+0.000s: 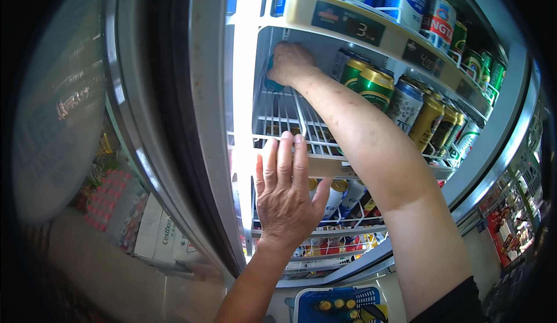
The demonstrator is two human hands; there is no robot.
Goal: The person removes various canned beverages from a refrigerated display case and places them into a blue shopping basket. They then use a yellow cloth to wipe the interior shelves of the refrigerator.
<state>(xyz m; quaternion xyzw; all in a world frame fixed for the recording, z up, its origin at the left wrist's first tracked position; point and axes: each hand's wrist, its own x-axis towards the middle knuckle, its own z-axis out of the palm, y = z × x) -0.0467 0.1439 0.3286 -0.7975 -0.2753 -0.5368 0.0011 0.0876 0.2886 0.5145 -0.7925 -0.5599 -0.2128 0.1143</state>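
Note:
My right hand (292, 62) reaches deep into a shelf compartment of a drinks fridge, at its left inner wall. Its fingers are closed around a teal item (274, 83), mostly hidden by the hand; it looks like a cloth, but I cannot be sure. Flat against the front edge of the white wire shelf (324, 142) lies my left hand (285, 192), palm down, thumb spread and nothing held. Beside my right forearm stand green and gold beer cans (376, 85), a silver-blue can (405, 101) and a gold can (428, 120).
Cans (404, 1) fill the shelf above, behind a price rail (300, 7). White-blue cans (335, 196) stand on the shelf below. A blue plastic basket (304, 305) with gold-topped items is on the floor. The glass door (61, 105) stands open at left, near a white carton (150, 229).

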